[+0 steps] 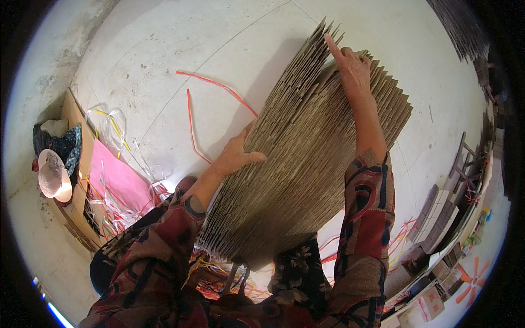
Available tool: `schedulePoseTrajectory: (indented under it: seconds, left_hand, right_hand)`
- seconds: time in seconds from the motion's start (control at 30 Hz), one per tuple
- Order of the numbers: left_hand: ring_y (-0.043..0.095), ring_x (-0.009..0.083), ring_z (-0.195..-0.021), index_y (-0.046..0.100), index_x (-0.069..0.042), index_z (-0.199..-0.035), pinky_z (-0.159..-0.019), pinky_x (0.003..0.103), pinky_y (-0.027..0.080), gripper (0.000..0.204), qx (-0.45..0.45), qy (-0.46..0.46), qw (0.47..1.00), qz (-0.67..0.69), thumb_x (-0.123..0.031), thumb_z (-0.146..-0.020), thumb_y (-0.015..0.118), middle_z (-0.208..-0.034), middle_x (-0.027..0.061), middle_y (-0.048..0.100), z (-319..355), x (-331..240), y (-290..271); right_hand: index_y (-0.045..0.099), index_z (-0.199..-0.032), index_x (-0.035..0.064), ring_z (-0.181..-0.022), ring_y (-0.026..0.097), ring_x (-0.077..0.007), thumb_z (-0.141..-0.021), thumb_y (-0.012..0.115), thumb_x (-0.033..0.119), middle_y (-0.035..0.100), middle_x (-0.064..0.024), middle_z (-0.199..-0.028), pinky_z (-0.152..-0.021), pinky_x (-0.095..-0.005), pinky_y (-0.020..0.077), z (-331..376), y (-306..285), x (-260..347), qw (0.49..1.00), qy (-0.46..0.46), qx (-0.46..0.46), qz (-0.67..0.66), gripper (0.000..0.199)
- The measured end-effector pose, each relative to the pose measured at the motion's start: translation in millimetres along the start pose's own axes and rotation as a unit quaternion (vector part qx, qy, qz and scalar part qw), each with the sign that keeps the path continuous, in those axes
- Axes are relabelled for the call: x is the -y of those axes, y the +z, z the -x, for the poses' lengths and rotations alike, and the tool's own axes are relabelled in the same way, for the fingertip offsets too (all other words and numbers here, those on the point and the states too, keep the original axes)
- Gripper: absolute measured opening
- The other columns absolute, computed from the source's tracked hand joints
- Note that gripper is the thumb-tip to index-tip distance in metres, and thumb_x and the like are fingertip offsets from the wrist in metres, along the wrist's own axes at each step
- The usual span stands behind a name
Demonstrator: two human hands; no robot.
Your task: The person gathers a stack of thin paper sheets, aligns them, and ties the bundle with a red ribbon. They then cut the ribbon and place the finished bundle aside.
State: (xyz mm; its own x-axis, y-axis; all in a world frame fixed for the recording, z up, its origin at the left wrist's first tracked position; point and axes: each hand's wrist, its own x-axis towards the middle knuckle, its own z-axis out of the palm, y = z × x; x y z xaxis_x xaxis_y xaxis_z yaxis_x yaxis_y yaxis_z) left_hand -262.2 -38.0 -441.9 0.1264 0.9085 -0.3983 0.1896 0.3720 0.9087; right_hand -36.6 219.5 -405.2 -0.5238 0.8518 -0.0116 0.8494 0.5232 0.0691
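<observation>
A thick stack of thin grey-brown sheets (295, 147) with jagged, pointed edges stands slantwise before me, its lower end close to my lap. My left hand (236, 156) grips its left side, thumb laid over the sheets and fingers partly hidden along the outer face. At the far end, my right hand (353, 68) holds the top edges, the index finger stretched against the left part and the other fingers curled over the sheets. Beside that hand, a gap parts the sheets into two groups.
Red straps (219, 85) lie on the pale floor to the left. Farther left are a pink sheet (117, 175), tangled straps, a cardboard box (87, 147) and a pale hat (54, 175). A dark wooden stool (465, 164) and an orange fan-shaped thing (473, 280) are at right.
</observation>
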Motion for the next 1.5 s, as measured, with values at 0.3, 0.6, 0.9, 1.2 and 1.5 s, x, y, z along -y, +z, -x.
schedulePoseTrajectory:
  seconds: [0.3, 0.6, 0.9, 1.2, 1.5]
  left_hand:
    - [0.036, 0.0277, -0.128, 0.024, 0.002, -0.139, -0.105, 0.035, 0.027, 0.101, -0.036, 0.034, 0.998, -0.031, -0.044, -0.065, 0.076, -0.137, 0.02, 0.039, 0.8, 2.7, 0.7]
    - [0.046, 0.0242, -0.118, 0.031, 0.0, -0.137, -0.101, 0.033, 0.033, 0.085, -0.048, -0.006, 0.999, 0.022, -0.038, -0.072, 0.071, -0.127, 0.0177, 0.05, 1.6, 7.0, -4.7]
    - [0.05, 0.0144, -0.095, 0.046, 0.004, -0.125, -0.087, 0.029, 0.039, 0.056, -0.069, 0.009, 0.996, 0.062, -0.04, -0.091, 0.051, -0.101, 0.0068, 0.059, 5.8, 11.1, -12.2]
    - [0.053, 0.0114, -0.089, 0.054, 0.0, -0.118, -0.082, 0.027, 0.042, 0.043, -0.067, -0.043, 0.995, 0.063, -0.034, -0.092, 0.05, -0.094, 0.0062, 0.062, 6.2, 15.3, -31.5]
    - [0.054, 0.035, -0.11, 0.034, -0.004, -0.136, -0.092, 0.039, 0.042, 0.101, -0.104, -0.039, 0.984, -0.139, -0.05, -0.058, 0.077, -0.121, 0.0201, 0.054, 10.6, -8.8, 9.1]
  right_hand:
    - [0.052, -0.115, 0.0122, -0.112, 0.049, -0.0271, -0.081, 0.051, -0.004, 0.053, -0.0106, -0.116, -0.098, -0.0519, 0.0333, 6.6, 19.4, -7.3, 0.99, -0.014, -0.143, -0.007, 0.038]
    - [0.053, -0.114, 0.0084, -0.113, 0.048, -0.0259, -0.078, 0.052, -0.004, 0.053, -0.0082, -0.116, -0.098, -0.0441, 0.0358, 7.3, 23.9, -8.2, 0.989, -0.015, -0.146, -0.003, 0.039]
    - [0.053, -0.119, 0.0098, -0.114, 0.048, -0.026, -0.079, 0.052, -0.003, 0.051, -0.0089, -0.12, -0.101, -0.0424, 0.0342, 9.9, 24.8, -6.9, 0.991, 0.007, -0.136, 0.006, 0.042]
    - [0.054, -0.117, 0.0109, -0.111, 0.049, -0.0291, -0.077, 0.054, -0.001, 0.051, -0.009, -0.118, -0.098, -0.0412, 0.036, 10.8, 25.9, -9.4, 0.988, 0.005, -0.155, -0.019, 0.042]
    - [0.052, -0.119, 0.0112, -0.114, 0.046, -0.0311, -0.075, 0.053, -0.006, 0.049, -0.0101, -0.124, -0.099, -0.0418, 0.0351, 12.3, 29.1, -12.0, 0.988, 0.009, -0.146, -0.042, 0.048]
